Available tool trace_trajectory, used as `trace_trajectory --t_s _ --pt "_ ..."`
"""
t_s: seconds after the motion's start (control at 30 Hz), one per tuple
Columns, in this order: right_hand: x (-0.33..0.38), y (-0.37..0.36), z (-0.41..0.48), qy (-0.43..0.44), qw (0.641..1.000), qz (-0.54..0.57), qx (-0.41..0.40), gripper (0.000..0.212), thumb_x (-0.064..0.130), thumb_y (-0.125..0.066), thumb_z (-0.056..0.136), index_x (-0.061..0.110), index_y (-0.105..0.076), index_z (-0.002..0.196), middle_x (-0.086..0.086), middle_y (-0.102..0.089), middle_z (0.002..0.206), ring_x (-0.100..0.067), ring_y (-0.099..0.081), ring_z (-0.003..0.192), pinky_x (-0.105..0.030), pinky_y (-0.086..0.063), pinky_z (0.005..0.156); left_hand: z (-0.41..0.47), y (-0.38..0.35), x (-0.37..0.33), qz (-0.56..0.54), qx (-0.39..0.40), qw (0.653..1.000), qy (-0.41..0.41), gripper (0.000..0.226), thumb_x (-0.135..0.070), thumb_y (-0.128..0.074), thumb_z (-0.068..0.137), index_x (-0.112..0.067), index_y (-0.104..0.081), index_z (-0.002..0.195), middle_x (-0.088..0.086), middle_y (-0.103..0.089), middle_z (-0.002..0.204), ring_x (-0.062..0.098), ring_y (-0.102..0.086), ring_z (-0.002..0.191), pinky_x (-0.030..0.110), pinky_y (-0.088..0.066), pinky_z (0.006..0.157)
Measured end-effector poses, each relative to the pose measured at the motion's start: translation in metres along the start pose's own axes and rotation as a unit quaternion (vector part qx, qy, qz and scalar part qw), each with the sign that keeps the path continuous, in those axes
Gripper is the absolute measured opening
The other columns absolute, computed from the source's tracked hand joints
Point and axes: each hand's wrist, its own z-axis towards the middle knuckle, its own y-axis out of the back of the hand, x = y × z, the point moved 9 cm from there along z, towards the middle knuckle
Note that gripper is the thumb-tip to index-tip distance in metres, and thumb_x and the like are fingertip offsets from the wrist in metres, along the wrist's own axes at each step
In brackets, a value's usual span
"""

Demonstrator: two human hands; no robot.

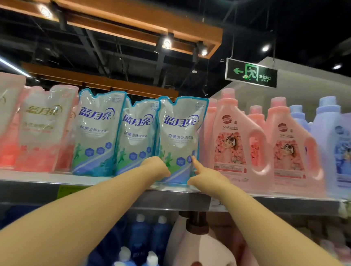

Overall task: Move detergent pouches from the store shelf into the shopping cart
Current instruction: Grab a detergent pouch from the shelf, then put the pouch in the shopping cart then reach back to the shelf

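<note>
Head view: hands (156, 167) (205, 177) grip a glossy, crinkled plastic pouch (178, 133).

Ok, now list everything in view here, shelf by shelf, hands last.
blue-and-white pouches: three, upright, upper shelf centre
pink-and-white pouches: at least two, upper shelf left
pink bottles: at least four, upper shelf, right of the blue-and-white pouches
lilac bottles: several, upper shelf far right
blue bottles: several, white caps, lower shelf
cream bottle: one, brown cap, lower shelf, right of the blue bottles
shelf: grey metal front edge with price tags
exit sign: one, green, hanging upper right
left hand: curled at the lower left edge of the rightmost pouch
right hand: one digit straight against that pouch's right edge, other fingers hidden
</note>
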Motion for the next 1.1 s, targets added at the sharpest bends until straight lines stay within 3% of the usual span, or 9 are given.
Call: trace_trajectory --t_s 0.13,0.23,0.37,0.53,0.67,0.8,0.93,1.1 --pt "-0.001 0.005 -0.001 0.006 0.999 0.007 -0.035 0.077 0.022 -0.040 0.084 0.041 -0.003 0.149 -0.004 -0.055 0.133 -0.027 -0.057 0.106 -0.035 -0.046 0.079 -0.002 0.000 0.004 -0.049 -0.026 0.998 0.032 0.042 -0.030 -0.057 0.086 -0.006 -0.052 0.120 0.009 -0.057 0.108 0.024 -0.057 0.102 0.029 -0.045 0.080" --pt "-0.001 0.020 -0.010 0.021 0.991 0.017 -0.134 0.056 0.025 -0.041 0.090 0.027 -0.029 0.144 -0.007 -0.059 0.125 -0.029 -0.055 0.108 -0.034 -0.040 0.079 -0.011 0.010 0.003 -0.091 -0.091 0.991 0.041 0.057 -0.036 -0.062 0.084 -0.007 -0.040 0.128 0.013 -0.046 0.126 0.028 -0.051 0.112 0.032 -0.040 0.080" --pt "-0.002 0.042 -0.029 0.031 0.966 0.001 -0.257 0.034 0.030 -0.041 0.093 0.021 -0.049 0.125 -0.004 -0.066 0.113 -0.028 -0.058 0.104 -0.035 -0.036 0.085 -0.029 0.028 -0.011 -0.118 -0.203 0.972 -0.029 0.059 -0.038 -0.063 0.084 -0.012 -0.039 0.131 0.011 -0.046 0.128 0.030 -0.045 0.117 0.038 -0.039 0.092" --pt "-0.011 0.054 -0.071 0.025 0.949 0.112 -0.292 0.031 0.034 -0.044 0.094 0.023 -0.054 0.120 0.003 -0.066 0.111 -0.022 -0.059 0.105 -0.034 -0.033 0.093 -0.073 0.037 -0.046 -0.170 -0.279 0.935 -0.139 0.034 -0.032 -0.062 0.085 -0.014 -0.056 0.114 0.004 -0.060 0.107 0.025 -0.054 0.104 0.038 -0.043 0.087" --pt "-0.027 0.064 -0.131 0.041 0.929 0.154 -0.333 0.023 0.031 -0.047 0.094 0.021 -0.063 0.106 0.002 -0.070 0.099 -0.022 -0.062 0.096 -0.034 -0.037 0.092 -0.125 0.014 -0.091 -0.297 -0.231 0.905 -0.197 0.013 -0.023 -0.054 0.092 -0.016 -0.063 0.087 -0.002 -0.059 0.075 0.021 -0.058 0.081 0.030 -0.037 0.068" --pt "-0.076 0.072 -0.206 0.027 0.906 0.146 -0.396 0.017 0.026 -0.051 0.092 0.020 -0.066 0.097 0.002 -0.071 0.086 -0.021 -0.064 0.084 -0.042 -0.045 0.086 -0.187 -0.026 -0.139 -0.406 -0.187 0.858 -0.251 0.018 -0.020 -0.052 0.092 -0.024 -0.059 0.077 -0.010 -0.058 0.067 0.009 -0.054 0.069 0.025 -0.040 0.067" --pt "-0.148 0.056 -0.282 -0.047 0.900 0.166 -0.401 0.013 0.027 -0.053 0.091 0.025 -0.065 0.095 0.011 -0.067 0.080 -0.014 -0.064 0.082 -0.046 -0.047 0.085 -0.249 -0.089 -0.192 -0.476 -0.104 0.825 -0.285 0.021 -0.021 -0.053 0.092 -0.029 -0.059 0.073 -0.012 -0.059 0.067 -0.001 -0.053 0.066 0.019 -0.041 0.064" --pt "-0.256 0.030 -0.384 -0.170 0.891 0.199 -0.371 0.008 0.028 -0.053 0.091 0.031 -0.061 0.093 0.015 -0.062 0.072 -0.003 -0.059 0.071 -0.026 -0.046 0.065 -0.330 -0.180 -0.277 -0.529 0.024 0.798 -0.288 0.024 -0.022 -0.053 0.088 -0.032 -0.052 0.067 -0.012 -0.055 0.060 -0.004 -0.048 0.057 0.020 -0.039 0.059"
